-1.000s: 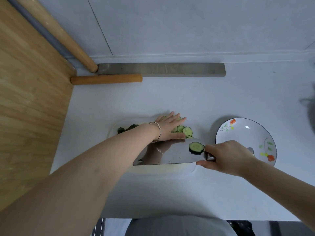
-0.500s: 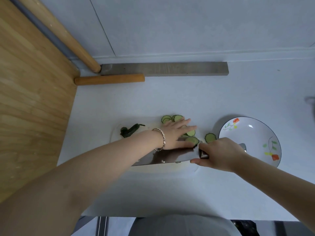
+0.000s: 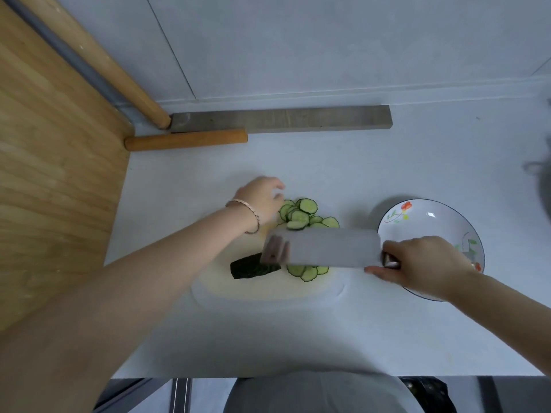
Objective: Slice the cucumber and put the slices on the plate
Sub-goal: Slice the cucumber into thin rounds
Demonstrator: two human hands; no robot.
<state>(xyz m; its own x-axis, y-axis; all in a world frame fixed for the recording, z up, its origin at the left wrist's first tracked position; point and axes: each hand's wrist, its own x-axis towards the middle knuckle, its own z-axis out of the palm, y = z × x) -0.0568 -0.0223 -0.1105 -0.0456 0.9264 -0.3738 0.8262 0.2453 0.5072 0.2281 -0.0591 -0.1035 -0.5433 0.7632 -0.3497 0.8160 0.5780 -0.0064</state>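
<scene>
Nearest, on the cutting board [image 3: 268, 289]: cucumber end [image 3: 250, 267] and a few near slices [image 3: 308, 271], half hidden under the knife [image 3: 328, 248], blade lying left to right, handle clasped in the grip of the right hand [image 3: 423, 263]. Beyond it the main heap of slices [image 3: 301, 214], plate [image 3: 432, 231] to their right, nearer that hand. Left hand [image 3: 259, 201] beside the heap, grip too blurred to judge.

Slices [image 3: 301, 215] partly behind blurred cleaver [image 3: 328, 248]

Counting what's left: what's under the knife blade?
Cucumber slices poke out past both long edges of the knife, and a dark cucumber piece at its left corner. The rest underneath is hidden.
</scene>
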